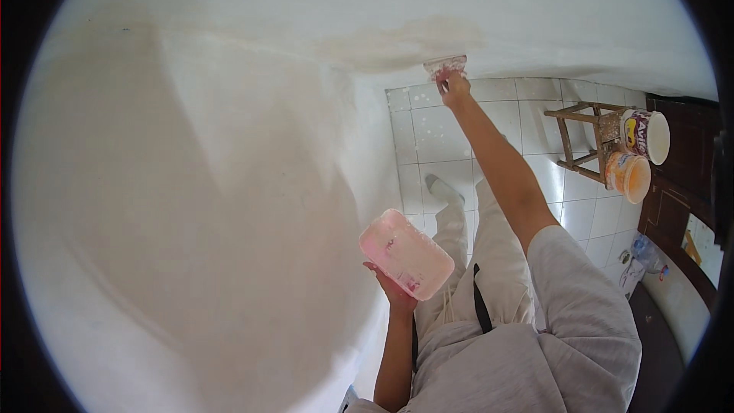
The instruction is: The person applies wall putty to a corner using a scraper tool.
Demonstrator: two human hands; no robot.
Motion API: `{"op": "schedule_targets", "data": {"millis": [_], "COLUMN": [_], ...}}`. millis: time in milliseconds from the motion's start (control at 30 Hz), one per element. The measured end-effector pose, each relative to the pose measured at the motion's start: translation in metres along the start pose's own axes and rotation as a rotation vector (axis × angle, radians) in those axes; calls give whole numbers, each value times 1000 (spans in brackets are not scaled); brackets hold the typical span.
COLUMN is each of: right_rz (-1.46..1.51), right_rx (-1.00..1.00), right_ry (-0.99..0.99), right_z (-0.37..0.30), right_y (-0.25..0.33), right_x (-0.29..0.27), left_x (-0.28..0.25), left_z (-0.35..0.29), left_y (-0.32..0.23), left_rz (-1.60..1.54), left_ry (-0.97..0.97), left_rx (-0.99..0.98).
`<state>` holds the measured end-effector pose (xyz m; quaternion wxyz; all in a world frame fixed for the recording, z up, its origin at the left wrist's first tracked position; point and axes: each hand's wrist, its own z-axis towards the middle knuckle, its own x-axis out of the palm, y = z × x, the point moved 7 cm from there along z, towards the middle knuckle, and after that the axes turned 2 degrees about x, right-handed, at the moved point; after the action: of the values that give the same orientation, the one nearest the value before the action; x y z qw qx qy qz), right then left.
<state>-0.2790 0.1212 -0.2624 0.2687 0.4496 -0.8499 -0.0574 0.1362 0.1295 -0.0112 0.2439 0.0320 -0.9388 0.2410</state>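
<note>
My right hand (456, 90) reaches far forward with its fingers closed around a wide putty knife (446, 65). The blade is at the wall (550, 15), just below a damp-looking tan patch (405, 40); whether it presses on the surface I cannot tell. In front of my waist, my left hand (396, 287) grips a shallow, pinkish-white rectangular tray (397, 248) from below and its near side. Smears of darker pink mark the inside of the tray.
A second wall (229, 260) meets the first at a corner on the left. Over the white tiled floor (440, 138), at the right, a wooden stool (585, 116) carries two paint buckets, one white and purple (641, 135), one orange (628, 176). Beyond them are a dark door (680, 160) and a plastic bottle (650, 254).
</note>
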Motion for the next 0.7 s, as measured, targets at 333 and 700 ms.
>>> {"op": "schedule_targets", "data": {"millis": [333, 700], "right_rz": [102, 54], "right_rx": [-261, -7], "right_ry": [344, 75], "right_z": [-205, -18], "right_y": [66, 7], "right_x": [75, 27], "left_x": [8, -13], "left_z": [-7, 5], "left_y": [-15, 2], "left_rz": [26, 38], "left_ry": [10, -38], "left_rx": [85, 42]}}
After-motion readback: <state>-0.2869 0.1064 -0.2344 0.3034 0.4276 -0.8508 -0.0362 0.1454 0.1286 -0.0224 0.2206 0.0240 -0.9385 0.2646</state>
